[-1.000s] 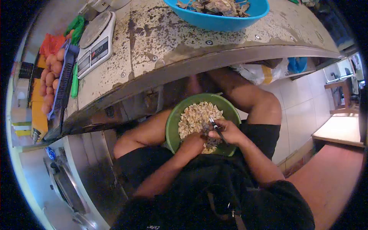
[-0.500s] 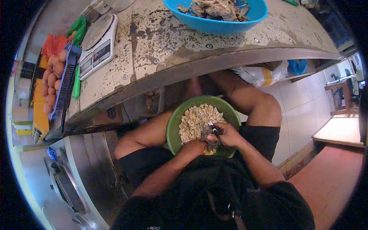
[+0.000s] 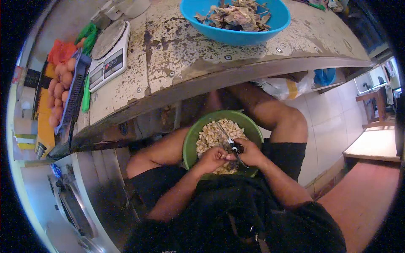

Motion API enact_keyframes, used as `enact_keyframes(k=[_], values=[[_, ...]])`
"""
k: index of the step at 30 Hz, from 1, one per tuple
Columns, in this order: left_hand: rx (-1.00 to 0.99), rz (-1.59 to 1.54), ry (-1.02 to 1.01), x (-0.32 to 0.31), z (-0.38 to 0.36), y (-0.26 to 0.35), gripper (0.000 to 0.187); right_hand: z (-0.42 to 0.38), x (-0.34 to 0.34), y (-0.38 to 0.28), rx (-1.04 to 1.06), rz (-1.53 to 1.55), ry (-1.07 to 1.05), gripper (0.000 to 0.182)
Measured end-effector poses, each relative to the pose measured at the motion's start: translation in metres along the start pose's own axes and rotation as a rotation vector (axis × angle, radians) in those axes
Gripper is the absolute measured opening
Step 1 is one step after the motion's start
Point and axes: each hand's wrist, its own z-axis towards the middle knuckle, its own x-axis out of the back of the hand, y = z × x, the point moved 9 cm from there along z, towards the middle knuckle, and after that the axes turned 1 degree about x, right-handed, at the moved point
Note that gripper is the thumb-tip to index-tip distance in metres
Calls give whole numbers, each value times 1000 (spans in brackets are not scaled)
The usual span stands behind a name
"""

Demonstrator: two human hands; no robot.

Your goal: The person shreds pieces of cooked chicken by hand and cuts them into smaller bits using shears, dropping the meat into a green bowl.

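Observation:
Between my knees is a green basin (image 3: 192,137) with many small pale chopped pieces (image 3: 209,133) in it. My right hand (image 3: 249,152), at the basin's right side, is closed around what look like scissors (image 3: 231,143) with a black and white handle. Their thin blade points away from me over the pieces. My left hand (image 3: 213,159) is over the near part of the basin, fingers pinched together and meeting the right fingertips. Whatever it pinches is too small to make out. Some darker grey matter, partly hidden by my hands, lies beneath them.
On the worn counter (image 3: 168,55) ahead stands a blue bowl (image 3: 236,36) of shredded, bony-looking scraps. At left are a kitchen scale (image 3: 110,63), a tray of eggs (image 3: 59,92) and a green-handled item (image 3: 86,95). A wooden bench (image 3: 363,189) is at the right.
My left hand has risen from down among the pieces to the right fingertips. My right hand and the scissors have shifted slightly; more of the blade shows. The whole view has tilted a little.

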Motion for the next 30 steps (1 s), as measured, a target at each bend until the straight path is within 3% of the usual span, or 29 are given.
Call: enact_keyframes(k=[1,5,16,18,25,28,30], values=[[-50,-419,-15,4,2,0,19,0,0,2,-2,0,1,64],[-23,-497,54,15,2,9,19,5,-10,7,28,100,-64,59],[-99,-615,-49,12,0,16,18,10,-24,23,52,269,-77,68],[-111,-633,-68,10,1,17,18,8,-23,17,91,302,-100,57],[-195,-445,52,12,1,27,17,5,-22,15,58,448,-24,65],[-204,-401,135,15,0,27,17,5,-15,14,62,412,60,61],[-203,-409,171,17,0,27,17,4,-6,4,116,206,129,59]])
